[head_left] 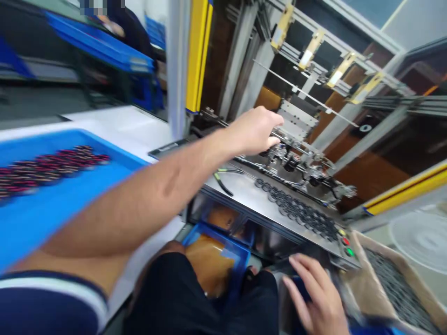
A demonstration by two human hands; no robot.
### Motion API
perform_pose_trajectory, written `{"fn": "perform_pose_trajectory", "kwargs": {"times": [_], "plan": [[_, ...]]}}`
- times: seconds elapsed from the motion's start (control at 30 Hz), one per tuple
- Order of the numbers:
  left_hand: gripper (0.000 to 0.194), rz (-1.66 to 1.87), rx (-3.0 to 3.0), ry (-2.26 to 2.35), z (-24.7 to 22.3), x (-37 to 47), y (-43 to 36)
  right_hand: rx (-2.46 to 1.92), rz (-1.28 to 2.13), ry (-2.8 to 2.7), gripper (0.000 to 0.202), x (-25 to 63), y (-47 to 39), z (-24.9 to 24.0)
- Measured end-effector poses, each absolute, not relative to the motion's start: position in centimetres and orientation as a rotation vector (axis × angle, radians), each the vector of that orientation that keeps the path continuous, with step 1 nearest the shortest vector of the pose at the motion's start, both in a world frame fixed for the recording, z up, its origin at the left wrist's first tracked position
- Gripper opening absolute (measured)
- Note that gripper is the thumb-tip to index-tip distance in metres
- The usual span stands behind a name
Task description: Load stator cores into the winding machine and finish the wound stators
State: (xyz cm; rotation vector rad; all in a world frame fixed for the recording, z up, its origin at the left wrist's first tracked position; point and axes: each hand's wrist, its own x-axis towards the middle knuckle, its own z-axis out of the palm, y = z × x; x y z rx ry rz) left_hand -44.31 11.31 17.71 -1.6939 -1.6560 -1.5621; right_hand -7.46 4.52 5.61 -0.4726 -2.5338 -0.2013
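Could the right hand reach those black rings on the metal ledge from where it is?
Probably yes. The right hand is low, in front of the metal ledge, where the black rings lie uncovered. It would seemingly need only to lift over the ledge's edge; the left hand is well clear.

The person's left hand [258,132] reaches above silvery metal fixtures [291,163] along the back edge of a grey metal surface [246,186]; its grip is hidden. Round black rings [300,211] cluster toward the surface's right end, near red and green buttons [345,241] at the front right corner. The right hand [321,298], fingers apart, is just off the front edge.
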Motion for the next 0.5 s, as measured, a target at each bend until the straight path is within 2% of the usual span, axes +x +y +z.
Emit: {"fn": "perform_pose_trajectory", "kwargs": {"times": [0.03, 0.17, 0.23, 0.3, 0.4, 0.5], "plan": [[0.032, -1.537, -1.712, -1.600, 16.2, -44.4, 8.5, -0.438, -0.126, -2.496, 0.028, -11.1, 6.7, 5.0], [0.018, -1.723, -1.052, -1.630, 6.9, -42.5, 0.8, -0.311, 0.089, -2.473, 0.033, -25.8, 14.2, 2.5], [0.011, -1.660, -1.025, -1.723, 2.2, -42.3, 0.0, -0.244, 0.128, -2.488, 0.045, -31.2, 16.6, 1.4], [0.012, -1.588, -1.120, -1.809, -1.1, -43.1, 0.8, -0.227, 0.127, -2.558, 0.063, -34.4, 18.2, 0.6], [0.013, -1.509, -1.182, -1.947, -3.0, -44.9, 2.7, -0.261, 0.096, -2.730, 0.080, -35.7, 19.7, -0.2], [0.010, -1.447, -1.194, -2.115, -2.2, -45.6, 3.9, -0.192, 0.149, -2.801, 0.075, -35.0, 20.8, -0.9]]}}
